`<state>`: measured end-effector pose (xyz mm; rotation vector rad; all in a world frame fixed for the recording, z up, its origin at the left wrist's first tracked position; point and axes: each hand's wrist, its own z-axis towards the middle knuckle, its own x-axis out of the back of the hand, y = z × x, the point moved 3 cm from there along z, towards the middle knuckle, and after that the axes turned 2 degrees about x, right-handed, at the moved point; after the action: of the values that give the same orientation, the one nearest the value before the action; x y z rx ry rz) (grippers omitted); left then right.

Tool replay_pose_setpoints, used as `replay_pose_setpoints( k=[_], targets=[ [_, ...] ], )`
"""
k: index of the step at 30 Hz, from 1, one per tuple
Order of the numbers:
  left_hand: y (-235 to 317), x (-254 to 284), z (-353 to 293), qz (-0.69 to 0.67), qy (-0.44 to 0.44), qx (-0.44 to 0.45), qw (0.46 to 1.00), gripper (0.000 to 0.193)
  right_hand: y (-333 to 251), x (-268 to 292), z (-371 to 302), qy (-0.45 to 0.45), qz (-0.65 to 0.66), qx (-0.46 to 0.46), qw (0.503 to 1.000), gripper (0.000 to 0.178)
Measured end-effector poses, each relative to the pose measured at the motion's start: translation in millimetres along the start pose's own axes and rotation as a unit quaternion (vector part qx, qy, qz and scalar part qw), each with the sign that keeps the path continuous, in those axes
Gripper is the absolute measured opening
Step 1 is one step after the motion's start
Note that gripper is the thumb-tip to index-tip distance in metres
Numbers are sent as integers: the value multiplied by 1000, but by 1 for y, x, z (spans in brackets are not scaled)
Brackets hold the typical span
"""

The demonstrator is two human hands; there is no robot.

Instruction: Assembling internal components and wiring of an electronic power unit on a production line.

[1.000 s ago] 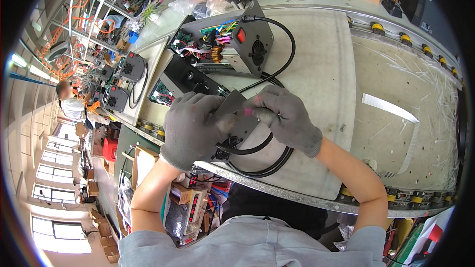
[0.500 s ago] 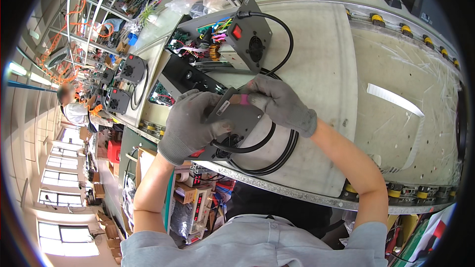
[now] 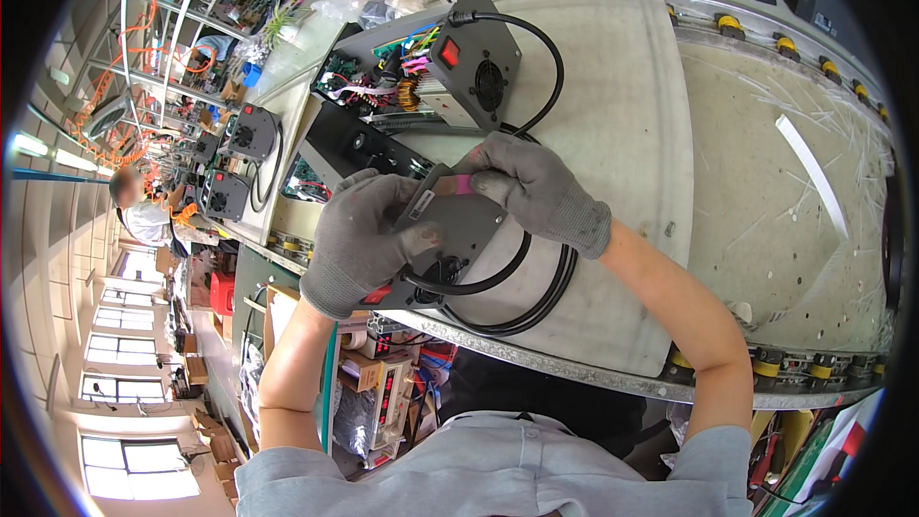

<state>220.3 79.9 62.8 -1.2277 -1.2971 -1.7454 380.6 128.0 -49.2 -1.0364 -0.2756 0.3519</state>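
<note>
My left hand (image 3: 364,241), in a grey knit glove, is closed on the left edge of a dark grey metal panel (image 3: 483,228) that carries a small white label. A small pink strip (image 3: 463,184) lies at the panel's far edge, pinched between the thumb and fingers of my gloved right hand (image 3: 538,190). Under my hands is the near unit, showing part of a black fan, a red switch (image 3: 377,295) and a thick black power cable (image 3: 493,280). My fingers hide some of the panel and the unit behind it.
An opened grey unit (image 3: 479,77) with bare wiring, a fan and a red switch stands beyond my hands. Coiled cable lies on the white board (image 3: 622,134). A white strip (image 3: 812,172) rests at the right, beside yellow-and-black rollers (image 3: 729,27). Further units (image 3: 255,131) stand at left.
The panel has tipped so more of its face shows, and my hands have shifted slightly with it. The white strip at the right now lies straighter and further right.
</note>
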Motion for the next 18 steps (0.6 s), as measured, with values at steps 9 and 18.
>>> replay_pose_setpoints(
  k=[9, 18],
  targets=[
    [-1, -1, -1, -6, -4, 15, 1000, 42, -2, -2, 0, 23, -2, -3, 1000, 12],
    [-1, -1, -1, -7, -6, 7, 1000, 32, -3, -2, -1, 25, 2, -10, 1000, 10]
  ],
)
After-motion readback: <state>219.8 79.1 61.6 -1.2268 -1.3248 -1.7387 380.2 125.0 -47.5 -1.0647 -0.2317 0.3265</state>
